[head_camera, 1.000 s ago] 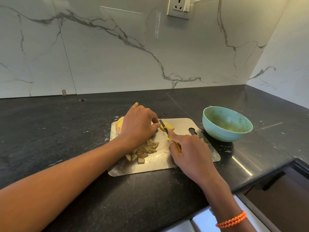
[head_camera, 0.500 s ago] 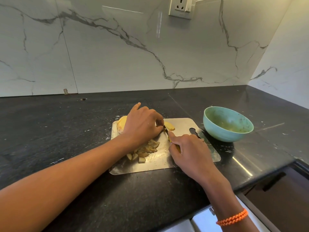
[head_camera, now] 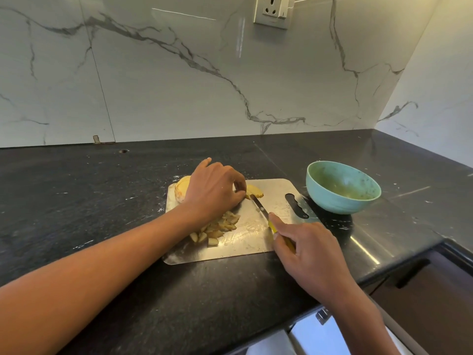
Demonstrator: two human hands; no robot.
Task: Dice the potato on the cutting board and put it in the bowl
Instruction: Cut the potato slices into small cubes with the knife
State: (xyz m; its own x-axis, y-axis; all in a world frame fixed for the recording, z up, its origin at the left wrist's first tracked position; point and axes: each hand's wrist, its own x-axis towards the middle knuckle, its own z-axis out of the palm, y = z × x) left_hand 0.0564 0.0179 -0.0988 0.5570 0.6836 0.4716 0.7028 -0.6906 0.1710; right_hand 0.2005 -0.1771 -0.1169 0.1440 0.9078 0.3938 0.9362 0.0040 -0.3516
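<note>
A steel cutting board (head_camera: 271, 190) lies on the black counter. My left hand (head_camera: 213, 192) curls over a potato slice (head_camera: 254, 192) at the board's far side, fingertips holding it down. A larger potato piece (head_camera: 180, 189) shows behind that hand at the board's far left corner. A heap of diced potato (head_camera: 217, 229) sits near the board's front, partly under my left wrist. My right hand (head_camera: 307, 252) grips a yellow-handled knife (head_camera: 259, 206), its blade tip touching the slice. A teal bowl (head_camera: 343, 188) stands to the right of the board.
The black counter (head_camera: 76, 201) runs left and back to a marble wall, with a wall socket (head_camera: 272, 11) high up. The counter's front edge (head_camera: 384, 265) drops off to cabinets at the lower right. Marble also closes the right corner.
My right hand has drawn back toward me, so more of the knife blade shows. My left hand stays on the slice.
</note>
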